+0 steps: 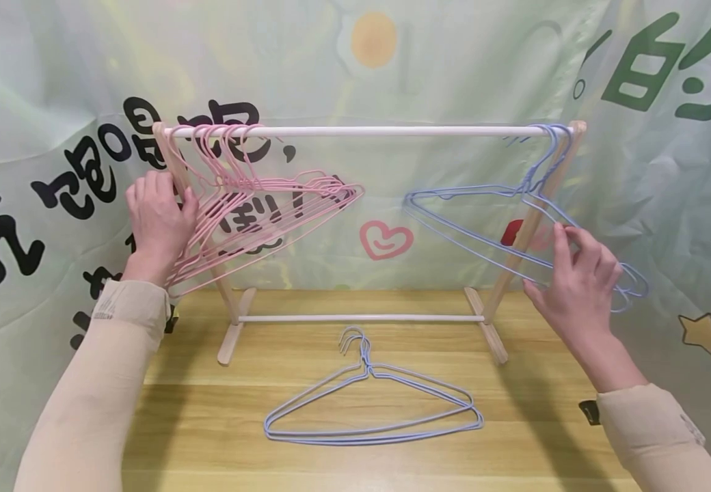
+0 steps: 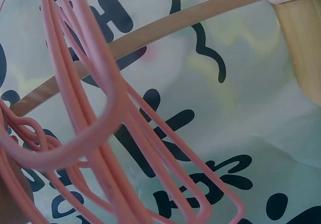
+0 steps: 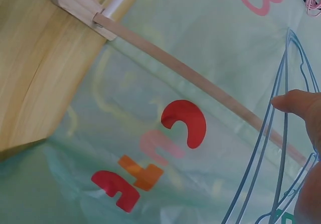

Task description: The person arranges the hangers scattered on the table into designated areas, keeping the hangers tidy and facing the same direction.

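Pink wire hangers [image 1: 251,184], several in a bunch, hang at the left end of the rack's white top rail [image 1: 392,130]. Beside their near ends and the left post is my left hand [image 1: 160,222]; I cannot tell whether it grips them. The left wrist view shows the pink hangers close up, with a bit of hand at its lower left edge. At the rail's right end hang blue wire hangers [image 1: 485,189]. My right hand [image 1: 580,283] holds their near end, index finger at the sloping shoulder and thumb [image 3: 288,102] by the lower bar.
A small stack of blue hangers [image 1: 374,437] lies on the wooden table [image 1: 208,444], in front of the rack's lower bar [image 1: 361,318]. Wooden feet [image 1: 235,328] stand at both ends of the rack. A printed cloth [image 1: 454,68] hangs behind and around it.
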The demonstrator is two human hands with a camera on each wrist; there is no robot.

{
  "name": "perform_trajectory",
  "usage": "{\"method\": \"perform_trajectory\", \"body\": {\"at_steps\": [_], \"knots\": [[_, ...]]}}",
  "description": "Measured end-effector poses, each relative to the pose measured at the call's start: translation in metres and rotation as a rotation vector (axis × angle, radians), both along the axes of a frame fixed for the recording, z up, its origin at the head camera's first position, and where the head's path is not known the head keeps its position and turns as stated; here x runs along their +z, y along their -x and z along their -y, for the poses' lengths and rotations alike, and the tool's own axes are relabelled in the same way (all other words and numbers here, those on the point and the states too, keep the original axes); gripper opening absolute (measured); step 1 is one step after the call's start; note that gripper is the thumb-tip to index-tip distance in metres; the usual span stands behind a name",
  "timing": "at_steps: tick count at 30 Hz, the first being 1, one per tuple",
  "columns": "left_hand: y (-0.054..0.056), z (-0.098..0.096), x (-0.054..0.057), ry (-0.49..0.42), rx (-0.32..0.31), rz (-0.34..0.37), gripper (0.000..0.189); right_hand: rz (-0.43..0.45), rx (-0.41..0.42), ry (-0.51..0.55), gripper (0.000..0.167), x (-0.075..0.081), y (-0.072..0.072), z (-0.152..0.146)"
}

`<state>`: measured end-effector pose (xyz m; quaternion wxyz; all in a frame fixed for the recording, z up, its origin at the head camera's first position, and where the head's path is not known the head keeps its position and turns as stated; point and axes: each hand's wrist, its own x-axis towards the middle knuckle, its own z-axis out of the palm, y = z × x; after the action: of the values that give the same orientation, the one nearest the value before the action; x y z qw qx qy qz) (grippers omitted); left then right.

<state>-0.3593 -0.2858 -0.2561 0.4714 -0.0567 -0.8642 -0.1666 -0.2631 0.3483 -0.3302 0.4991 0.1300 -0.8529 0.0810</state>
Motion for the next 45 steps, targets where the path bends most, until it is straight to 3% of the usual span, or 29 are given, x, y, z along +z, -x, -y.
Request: {"method": "perform_trajectory", "body": {"at_steps": [12,20,30,36,45], "knots": [[0.000,-0.001,0.000,0.006,-0.008,-0.009,0.027,0.014,0.003,0.014,0.114,-0.004,-0.004,0.000],[-0.001,-0.001,0.002,-0.007,-0.002,0.017,0.029,-0.050,0.137,0.059,0.085,-0.014,-0.010,0.013],[-0.001,0.001,0.001,-0.004,-0.006,0.009,0.030,0.000,0.291,0.097,0.085,-0.040,-0.023,0.047],[-0.001,0.000,0.002,-0.008,0.002,0.024,0.030,0.046,0.379,0.122,0.087,-0.061,-0.030,0.066],[-0.002,-0.001,0.001,-0.010,-0.006,0.017,0.029,0.279,0.447,0.138,0.085,-0.093,-0.042,0.088]]}}
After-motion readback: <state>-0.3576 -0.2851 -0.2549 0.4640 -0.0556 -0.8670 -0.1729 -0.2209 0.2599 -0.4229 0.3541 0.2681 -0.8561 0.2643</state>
